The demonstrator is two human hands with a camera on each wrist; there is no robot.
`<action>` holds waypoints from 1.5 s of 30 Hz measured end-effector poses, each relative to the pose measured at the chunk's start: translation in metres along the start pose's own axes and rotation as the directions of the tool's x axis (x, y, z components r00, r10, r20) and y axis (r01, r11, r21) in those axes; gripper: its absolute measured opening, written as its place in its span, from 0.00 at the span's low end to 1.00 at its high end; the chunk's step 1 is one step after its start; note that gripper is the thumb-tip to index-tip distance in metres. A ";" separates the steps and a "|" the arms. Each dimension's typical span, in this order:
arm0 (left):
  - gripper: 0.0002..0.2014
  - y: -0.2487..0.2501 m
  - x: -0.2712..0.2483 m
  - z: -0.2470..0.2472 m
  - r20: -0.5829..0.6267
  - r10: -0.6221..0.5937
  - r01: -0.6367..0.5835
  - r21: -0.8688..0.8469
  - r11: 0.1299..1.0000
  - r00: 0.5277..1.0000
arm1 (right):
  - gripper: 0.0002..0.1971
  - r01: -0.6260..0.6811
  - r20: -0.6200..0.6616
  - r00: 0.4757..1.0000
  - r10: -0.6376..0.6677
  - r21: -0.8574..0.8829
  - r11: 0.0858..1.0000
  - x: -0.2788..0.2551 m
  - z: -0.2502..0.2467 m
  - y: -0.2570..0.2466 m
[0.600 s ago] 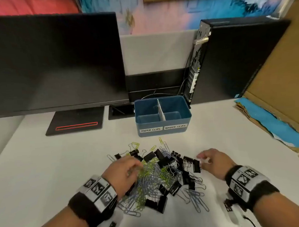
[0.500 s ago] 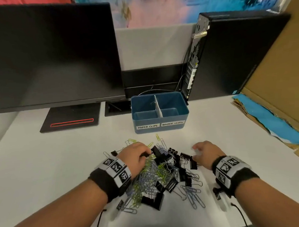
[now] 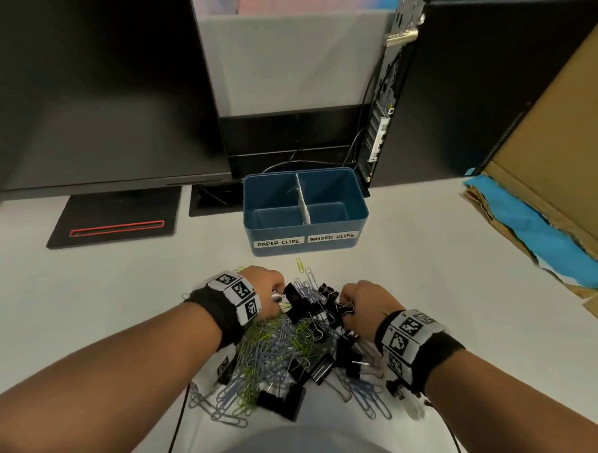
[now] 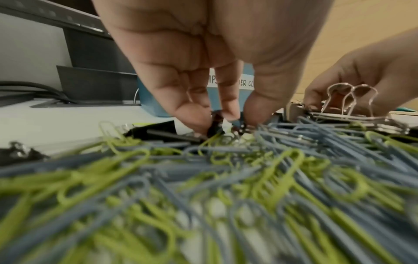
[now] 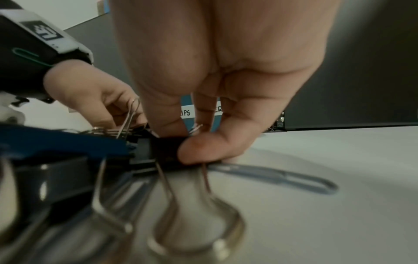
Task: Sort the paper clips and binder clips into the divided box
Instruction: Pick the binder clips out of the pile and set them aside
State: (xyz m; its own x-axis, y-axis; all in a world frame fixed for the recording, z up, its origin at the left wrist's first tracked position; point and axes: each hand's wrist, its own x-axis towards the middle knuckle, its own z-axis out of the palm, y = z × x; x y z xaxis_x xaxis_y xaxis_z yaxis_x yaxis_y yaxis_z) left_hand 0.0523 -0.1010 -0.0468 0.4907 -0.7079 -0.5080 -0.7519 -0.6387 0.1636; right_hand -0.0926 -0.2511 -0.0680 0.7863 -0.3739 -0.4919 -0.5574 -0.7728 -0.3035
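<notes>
At the far end of the white desk [image 3: 88, 304] I see the empty blue divided box [image 3: 306, 227]; nearer, the mixed clip pile [image 3: 289, 350]. My right hand [image 3: 366, 300] pinches a black binder clip [image 5: 162, 148], handles trailing toward me; my left hand [image 3: 264, 284] pinches another.

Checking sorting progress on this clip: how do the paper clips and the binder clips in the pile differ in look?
The paper clips are thin bent wire, blue-grey and lime green; the binder clips are blocky black bodies with silver wire handles. Paper clips lie mostly on the left of the pile, binder clips more to the centre and right. Both kinds lie tangled together on the white desk, and both compartments of the divided box look empty.
</notes>
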 end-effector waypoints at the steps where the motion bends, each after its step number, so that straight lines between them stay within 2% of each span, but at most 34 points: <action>1: 0.14 -0.001 -0.002 -0.005 0.001 -0.003 0.003 0.003 1.000 1.000 | 0.18 0.012 0.003 1.000 -0.012 0.000 1.000 0.001 0.000 0.000; 3: 0.12 -0.002 -0.006 -0.016 -0.024 -0.003 0.004 0.010 1.000 1.000 | 0.21 0.041 0.023 0.999 -0.041 -0.009 0.999 0.002 0.000 0.001; 5: 0.10 0.001 -0.011 -0.029 -0.111 0.020 -0.021 -0.010 1.000 0.994 | 0.20 0.050 0.042 0.998 -0.049 -0.018 0.999 0.004 -0.002 0.003; 7: 0.07 0.010 -0.012 -0.039 -0.195 0.066 -0.084 -0.086 0.993 0.979 | 0.18 0.037 0.045 0.998 -0.037 -0.016 0.999 0.005 -0.005 0.006; 9: 0.08 0.024 -0.009 -0.044 -0.214 0.107 -0.144 -0.163 0.976 0.971 | 0.16 0.002 0.035 0.999 -0.002 -0.022 1.000 0.005 -0.011 0.012; 12: 0.10 0.042 0.008 -0.041 -0.185 0.140 -0.179 -0.212 0.961 0.973 | 0.14 -0.104 -0.005 0.995 0.104 0.044 0.994 0.005 -0.022 0.029; 15: 0.13 0.051 0.028 -0.034 -0.131 0.118 -0.148 -0.256 0.955 0.984 | 0.11 -0.214 -0.047 0.972 0.228 0.209 0.954 0.008 -0.032 0.047; 17: 0.14 0.055 0.037 -0.032 -0.083 0.132 -0.147 -0.224 0.963 0.988 | 0.08 -0.256 -0.082 0.950 0.302 0.348 0.902 0.011 -0.037 0.055; 21: 0.15 0.056 0.043 -0.026 0.004 0.165 -0.163 -0.118 0.980 0.986 | 0.10 -0.232 -0.178 0.918 0.354 0.482 0.845 0.017 -0.044 0.069; 25: 0.17 0.049 0.048 -0.018 0.034 0.201 -0.197 -0.092 0.976 0.979 | 0.10 -0.170 -0.215 0.916 0.339 0.559 0.812 0.015 -0.044 0.077; 27: 0.18 0.047 0.050 -0.016 0.010 0.185 -0.183 -0.120 0.976 0.983 | 0.11 -0.139 -0.252 0.905 0.343 0.587 0.798 0.015 -0.042 0.079; 30: 0.16 0.046 0.053 -0.016 -0.028 0.140 -0.142 -0.156 0.978 0.990 | 0.13 -0.139 -0.244 0.920 0.308 0.532 0.835 0.013 -0.041 0.075; 32: 0.21 0.045 0.052 -0.016 0.038 0.152 -0.146 -0.128 0.981 0.988 | 0.18 -0.136 -0.259 0.938 0.232 0.343 0.929 0.007 -0.042 0.065; 34: 0.26 0.046 0.051 -0.018 0.087 0.175 -0.167 -0.091 0.982 0.981 | 0.18 -0.071 -0.268 0.956 0.117 0.176 0.982 -0.003 -0.041 0.048; 37: 0.28 0.050 0.054 -0.021 0.104 0.214 -0.213 -0.019 0.977 0.971 | 0.17 -0.021 -0.085 0.996 0.029 0.094 0.995 -0.011 -0.033 0.022; 40: 0.21 0.056 0.055 -0.023 0.111 0.254 -0.258 0.022 0.966 0.961 | 0.14 -0.039 0.039 0.999 0.038 0.028 0.999 -0.007 -0.023 0.007; 42: 0.14 0.058 0.054 -0.024 0.087 0.277 -0.279 0.016 0.960 0.957 | 0.18 -0.041 0.037 0.998 0.041 0.022 0.999 -0.003 -0.024 0.008; 45: 0.04 0.057 0.053 -0.025 0.074 0.284 -0.285 0.008 0.958 0.956 | 0.13 -0.090 -0.024 0.995 0.094 0.114 0.989 0.000 -0.036 0.022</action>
State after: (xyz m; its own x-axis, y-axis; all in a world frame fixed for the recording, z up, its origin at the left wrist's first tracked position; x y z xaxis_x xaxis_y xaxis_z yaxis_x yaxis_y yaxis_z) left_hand 0.0468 -0.1824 -0.0430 0.2233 -0.8357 -0.5018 -0.8642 -0.4078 0.2946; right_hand -0.0955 -0.2869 -0.0449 0.7368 -0.4565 -0.4987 -0.6528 -0.6723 -0.3491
